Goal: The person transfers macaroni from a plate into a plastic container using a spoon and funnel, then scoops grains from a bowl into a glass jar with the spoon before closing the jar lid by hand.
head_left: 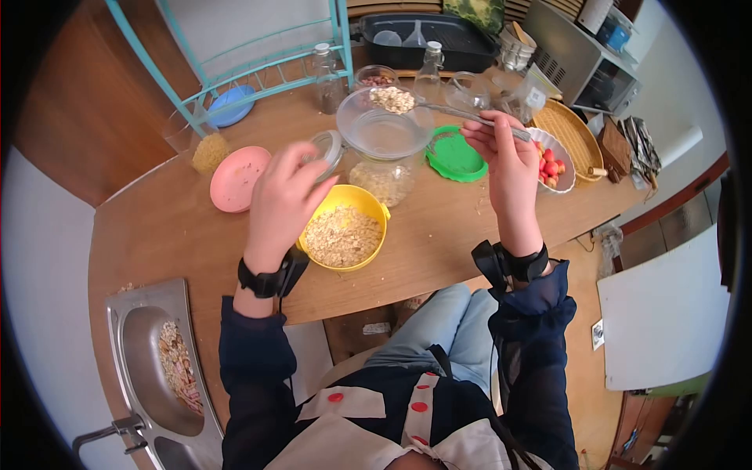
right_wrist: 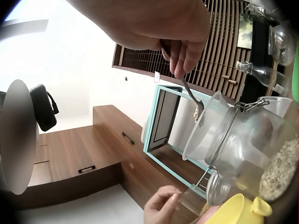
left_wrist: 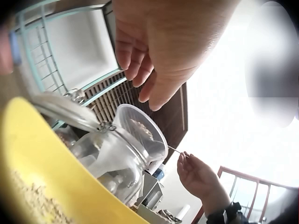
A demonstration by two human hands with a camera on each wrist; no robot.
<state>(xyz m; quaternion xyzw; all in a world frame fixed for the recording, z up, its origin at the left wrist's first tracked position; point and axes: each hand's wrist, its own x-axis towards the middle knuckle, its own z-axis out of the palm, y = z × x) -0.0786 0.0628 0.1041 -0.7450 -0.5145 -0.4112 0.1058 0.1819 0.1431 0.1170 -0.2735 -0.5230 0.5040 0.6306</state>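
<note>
My right hand point(head_left: 507, 157) pinches the handle of a metal spoon point(head_left: 448, 110). Rolled oats point(head_left: 392, 99) are heaped in its bowl, over a clear wide funnel point(head_left: 368, 129). This funnel sits in the mouth of a glass clip-top jar point(right_wrist: 247, 135) with oats at its bottom. The jar's lid point(left_wrist: 70, 112) hangs swung back on its wire hinge. Loosely bent and holding nothing, the fingers of my left hand point(head_left: 288, 196) are beside the lid, above the left rim of a yellow bowl point(head_left: 384, 235). More oats lie in that bowl.
A pink plate point(head_left: 235, 178) is on the left, a green lid point(head_left: 456, 155) right of the jar. Red fruit fills a white fluted dish point(head_left: 565, 168). Glass bottles point(head_left: 428, 74) and a black pan point(head_left: 462, 47) stand behind; a steel sink point(head_left: 133, 313) is at front left.
</note>
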